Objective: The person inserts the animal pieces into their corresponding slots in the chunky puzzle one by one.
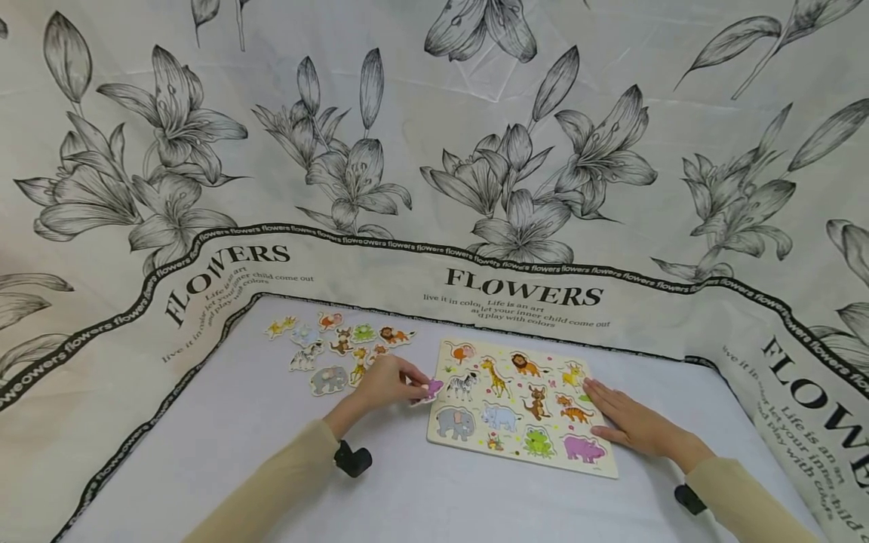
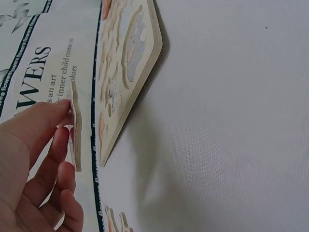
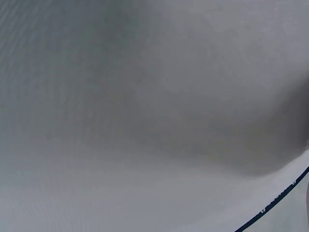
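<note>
My left hand (image 1: pixel 387 386) pinches a purple hippo puzzle piece (image 1: pixel 433 388) between thumb and fingers, beside the left edge of the wooden animal puzzle board (image 1: pixel 529 461). In the left wrist view this thin piece (image 2: pixel 77 140) stands edge-on at the fingertips, above the table. My right hand (image 1: pixel 638 422) rests on the board's right edge, fingers extended. Animal pictures fill the board, among them a purple hippo (image 1: pixel 584 450) at its lower right corner and a grey elephant (image 1: pixel 455 424) at lower left. The right wrist view shows mostly blurred pale cloth.
Several loose animal pieces lie left of the board, including an elephant (image 1: pixel 329 380), a zebra (image 1: pixel 307 356), a lion (image 1: pixel 397 335) and a frog (image 1: pixel 363 332). A white cloth (image 1: pixel 271 452) covers the table. Behind it rises a flower-printed curtain (image 1: pixel 380 196).
</note>
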A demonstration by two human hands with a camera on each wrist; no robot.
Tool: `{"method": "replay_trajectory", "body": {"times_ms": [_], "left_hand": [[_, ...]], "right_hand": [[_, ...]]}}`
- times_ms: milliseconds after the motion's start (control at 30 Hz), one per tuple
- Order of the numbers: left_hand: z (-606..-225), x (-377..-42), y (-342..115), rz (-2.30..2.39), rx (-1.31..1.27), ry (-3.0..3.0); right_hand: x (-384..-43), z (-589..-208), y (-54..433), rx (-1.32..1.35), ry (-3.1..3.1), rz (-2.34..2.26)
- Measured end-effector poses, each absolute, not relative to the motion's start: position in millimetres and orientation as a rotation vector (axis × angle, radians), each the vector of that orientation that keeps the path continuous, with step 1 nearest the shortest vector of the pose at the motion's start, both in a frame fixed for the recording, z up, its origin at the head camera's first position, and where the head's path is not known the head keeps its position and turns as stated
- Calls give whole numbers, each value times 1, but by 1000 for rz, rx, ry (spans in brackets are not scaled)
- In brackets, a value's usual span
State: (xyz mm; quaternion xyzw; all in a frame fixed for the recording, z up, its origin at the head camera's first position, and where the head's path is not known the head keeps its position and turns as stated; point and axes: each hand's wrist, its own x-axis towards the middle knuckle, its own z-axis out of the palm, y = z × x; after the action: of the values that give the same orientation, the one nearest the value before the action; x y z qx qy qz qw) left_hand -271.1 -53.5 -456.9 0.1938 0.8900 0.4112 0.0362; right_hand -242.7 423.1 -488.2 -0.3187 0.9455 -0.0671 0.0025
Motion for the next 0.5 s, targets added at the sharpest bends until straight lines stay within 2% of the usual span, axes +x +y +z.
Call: {"method": "replay_trajectory", "body": {"times_ms": [500], "left_hand": [[-460, -270, -20, 1278, 655, 2718]], "right_hand": [[-240, -483, 420, -959, 2951, -225]]}}
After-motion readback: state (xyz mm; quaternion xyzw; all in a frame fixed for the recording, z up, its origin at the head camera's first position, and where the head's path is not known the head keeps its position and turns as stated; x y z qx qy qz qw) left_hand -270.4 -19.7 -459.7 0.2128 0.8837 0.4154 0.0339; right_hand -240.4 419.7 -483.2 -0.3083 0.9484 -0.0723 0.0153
